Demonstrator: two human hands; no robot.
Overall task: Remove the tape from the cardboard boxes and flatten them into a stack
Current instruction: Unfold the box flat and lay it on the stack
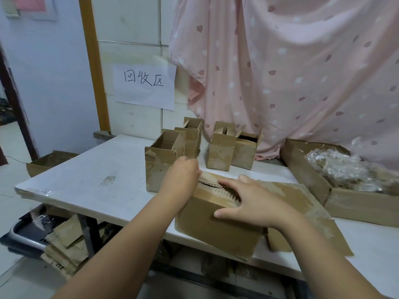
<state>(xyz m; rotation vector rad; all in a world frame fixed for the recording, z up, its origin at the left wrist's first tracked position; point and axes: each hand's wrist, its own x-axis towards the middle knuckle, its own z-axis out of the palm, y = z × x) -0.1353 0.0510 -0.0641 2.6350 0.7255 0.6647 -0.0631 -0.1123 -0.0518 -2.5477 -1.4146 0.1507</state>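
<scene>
Brown corrugated cardboard box [216,225] lies at the near edge of the white tabletop [86,180], and a flattened brown cardboard sheet [313,212] spreads out from its right side. The left hand [183,173] curls its fingers over the far left end of the box top. The tips are hidden, and it appears to grip a flap edge. The right hand [254,201] lies flat on top, fingers straight and spread towards the torn seam [224,192], thumb down the front face.

I judge the step in hand to be opening that top seam. Its paper skin is ripped, baring ribbed fluting, and I cannot tell whether tape remains there. Next the flaps need parting, then the walls pressing sideways so the box collapses. Board this worn and soft should fold easily but may tear.

Behind stand four small open-topped brown cardboard boxes [157,169], scuffed and creased, not yet flattened. At the right, a large shallow cardboard tray [356,208] holds crumpled clear tape [336,167], glossy and tangled.
</scene>
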